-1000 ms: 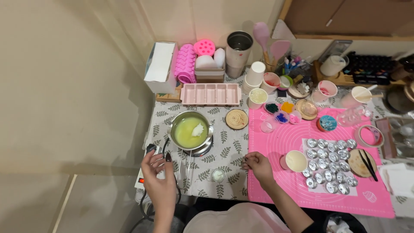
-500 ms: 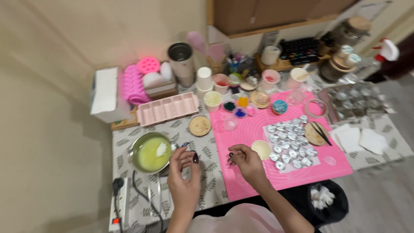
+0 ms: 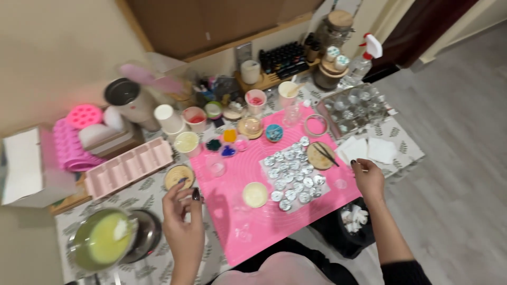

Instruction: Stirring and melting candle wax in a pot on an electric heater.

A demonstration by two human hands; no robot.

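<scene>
While both hands hover: fingers hold nothing
Left hand [image 3: 182,211]: fingers loosely curled, just front of the round wooden coaster [image 3: 179,176]
Right hand [image 3: 368,179]: fingers curled, empty, at the pink mat [image 3: 253,227]'s right edge
Nearer: left

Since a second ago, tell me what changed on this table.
The right hand swung out from the pink mat to the table's right edge, near the white squares. The left hand rose beside the round wooden disc. Pot of yellow-green liquid, tins and moulds stayed put.

far to my left a white rectangular carton [image 3: 24,166] stands at the table's edge, beside the pink moulds [image 3: 68,150]; no signs or screens
</scene>
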